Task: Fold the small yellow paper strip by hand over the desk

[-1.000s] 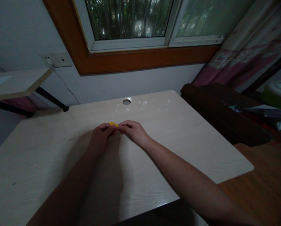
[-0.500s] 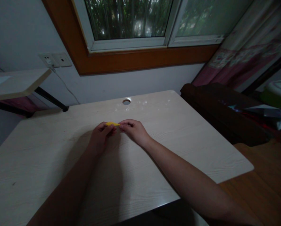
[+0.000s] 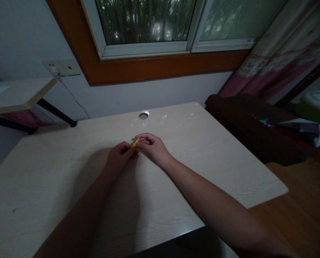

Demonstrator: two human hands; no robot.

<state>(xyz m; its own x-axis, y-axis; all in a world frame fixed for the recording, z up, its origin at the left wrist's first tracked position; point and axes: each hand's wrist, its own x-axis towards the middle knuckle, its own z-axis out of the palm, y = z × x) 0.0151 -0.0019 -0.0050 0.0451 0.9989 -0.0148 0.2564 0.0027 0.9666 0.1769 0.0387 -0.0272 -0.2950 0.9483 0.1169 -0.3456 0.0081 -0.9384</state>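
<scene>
A small yellow piece (image 3: 135, 142), thin like folded paper, stands tilted on edge between my two hands near the middle of the pale wooden desk (image 3: 55, 186). My left hand (image 3: 119, 156) is closed, its fingertips pinching the piece's lower end. My right hand (image 3: 153, 147) is curled, and its fingertips grip the piece's upper end. Both hands rest low on the desk top and touch each other at the piece.
A round cable hole (image 3: 143, 115) sits at the desk's far edge below the window (image 3: 149, 25). A second small table (image 3: 17, 95) stands at the left by wall sockets (image 3: 61, 67). Dark furniture (image 3: 246, 122) and a curtain (image 3: 280, 61) fill the right.
The yellow piece lay flat between the fingertips; now it is turned up on edge, tilted, and looks narrower. My hands have drawn slightly closer together.
</scene>
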